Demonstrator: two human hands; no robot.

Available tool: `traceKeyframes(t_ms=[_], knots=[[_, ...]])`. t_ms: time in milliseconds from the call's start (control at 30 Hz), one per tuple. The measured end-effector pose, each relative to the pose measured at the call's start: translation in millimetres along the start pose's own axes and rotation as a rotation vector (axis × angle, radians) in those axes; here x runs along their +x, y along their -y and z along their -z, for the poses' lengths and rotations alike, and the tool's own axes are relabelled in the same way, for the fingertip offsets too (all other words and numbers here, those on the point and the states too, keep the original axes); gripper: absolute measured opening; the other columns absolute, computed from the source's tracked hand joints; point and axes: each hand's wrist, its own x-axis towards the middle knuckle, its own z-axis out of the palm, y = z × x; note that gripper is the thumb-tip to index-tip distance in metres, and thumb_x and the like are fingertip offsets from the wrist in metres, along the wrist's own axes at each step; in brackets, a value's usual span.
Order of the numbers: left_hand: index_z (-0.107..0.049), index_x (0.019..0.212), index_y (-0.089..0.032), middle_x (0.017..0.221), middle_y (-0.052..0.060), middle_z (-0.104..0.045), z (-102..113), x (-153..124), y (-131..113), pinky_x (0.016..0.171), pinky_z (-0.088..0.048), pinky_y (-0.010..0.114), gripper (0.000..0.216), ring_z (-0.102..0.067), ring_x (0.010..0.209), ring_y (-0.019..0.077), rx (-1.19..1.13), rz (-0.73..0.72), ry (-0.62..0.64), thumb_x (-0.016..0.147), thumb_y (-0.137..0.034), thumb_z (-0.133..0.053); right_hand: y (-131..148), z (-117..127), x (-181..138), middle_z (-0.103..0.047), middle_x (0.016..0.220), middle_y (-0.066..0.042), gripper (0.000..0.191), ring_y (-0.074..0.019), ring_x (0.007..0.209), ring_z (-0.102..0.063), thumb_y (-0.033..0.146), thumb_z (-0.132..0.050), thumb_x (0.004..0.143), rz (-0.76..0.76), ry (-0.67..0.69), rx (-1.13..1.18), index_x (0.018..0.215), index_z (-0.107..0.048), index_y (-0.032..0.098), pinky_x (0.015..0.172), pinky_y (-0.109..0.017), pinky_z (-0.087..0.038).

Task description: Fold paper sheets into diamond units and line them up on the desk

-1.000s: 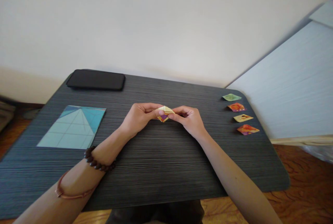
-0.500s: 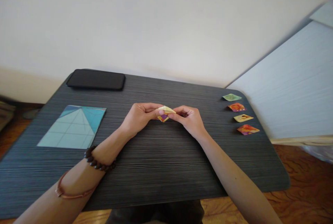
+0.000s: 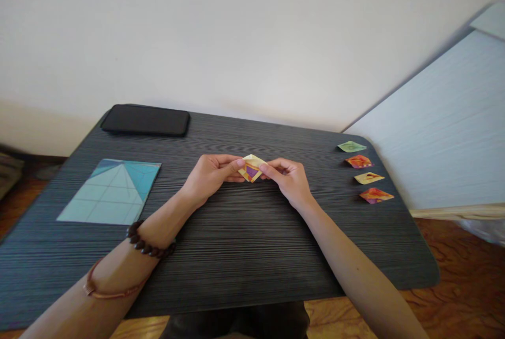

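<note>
Between my two hands is a small folded paper piece (image 3: 251,168), diamond-shaped, pale yellow with a purple and orange pattern on its lower half. My left hand (image 3: 211,175) pinches its left corner, thumb in front and fingers behind. The right corner sits between the thumb and fingers of my right hand (image 3: 289,177). Both hands are over the middle of the dark table (image 3: 236,260). Finger tips behind the paper are partly hidden.
Several folded paper pieces line the table's right side: a green one (image 3: 351,146), an orange one (image 3: 359,162), a yellow one (image 3: 369,178) and another orange one (image 3: 376,195). At left lie blue patterned paper sheets (image 3: 106,202). A black phone-like slab (image 3: 145,120) rests at the back left.
The paper piece has opened out flatter and turned toward me, showing more of its purple patch. My thumbs have shifted outward to its side corners.
</note>
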Motion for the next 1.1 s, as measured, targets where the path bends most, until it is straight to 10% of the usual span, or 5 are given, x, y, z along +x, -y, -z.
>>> traceKeyframes(t_ms=[1100], knots=[[-0.07, 0.1, -0.011, 0.088, 0.009, -0.073, -1.7, -1.7, 0.8, 0.078, -0.057, 0.03, 0.036, -0.069, 0.077, 0.0178, -0.007, -0.033, -0.033, 0.076, -0.037, -0.068, -2.4, -1.3, 2.5, -0.065, 0.062, 0.001, 0.024, -0.0106, 0.056, -0.057, 0.04, -0.072, 0.069, -0.009, -0.02, 0.086, 0.072, -0.064, 0.018, 0.058, -0.024, -0.043]])
